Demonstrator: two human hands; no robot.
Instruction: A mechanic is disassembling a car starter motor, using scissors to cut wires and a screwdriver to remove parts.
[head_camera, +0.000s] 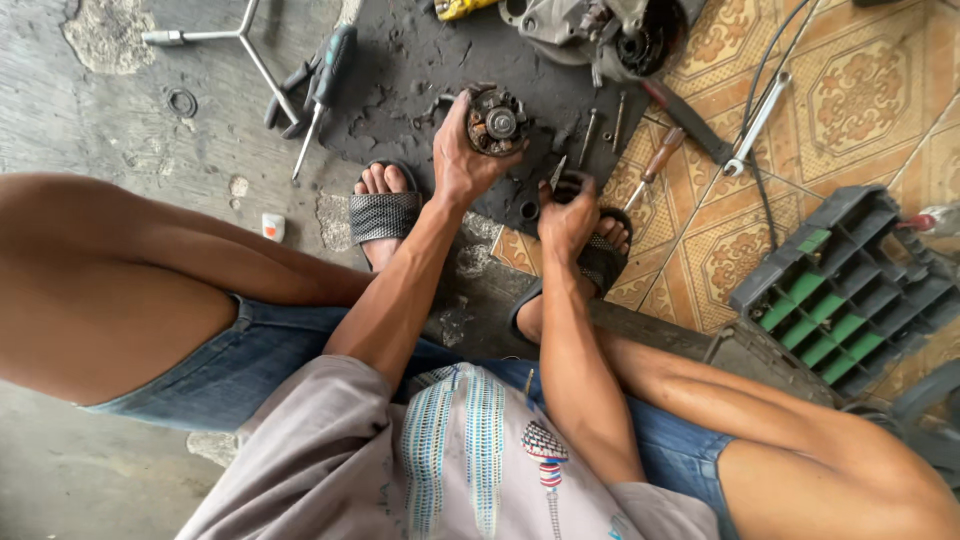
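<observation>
- Floor (100, 470): bare grey concrete on the left, patterned tiles on the right; the person squats over it in sandals, knees wide apart
- Mat (420, 60): a dark, greasy sheet spread in front of the feet, serving as the work surface; bolts and small bits lie loose on it, so the stripping-down looks well under way
- Crate (850, 290): a grey and green compartmented plastic tray, lying tilted on the tiles to the right, well apart from the hands
- Motor housing (600, 30): a grey metal casing at the mat's top edge, open-ended and with its insides showing; it sits apart from the part in hand, so I judge the two are already separated
- Y-wrench (235, 40): three-armed socket tool on the concrete, top left, untouched
- Screwdriver (322, 90): green and black handle, lying beside pliers at the mat's left edge
- Spanner (757, 125): lies on the tiles, upper right, near a wooden-handled tool
- Left hand (462, 160): clasped around the round part (496, 122), a rusty, dirty disc with a hub at its centre, held just above the mat, face up
- Right hand (567, 215): clenched on a small metal tool (558, 172), its tip pointing up toward the round part, just beside it
- Left to do, judging by this: the round part still looks assembled and grimy
</observation>
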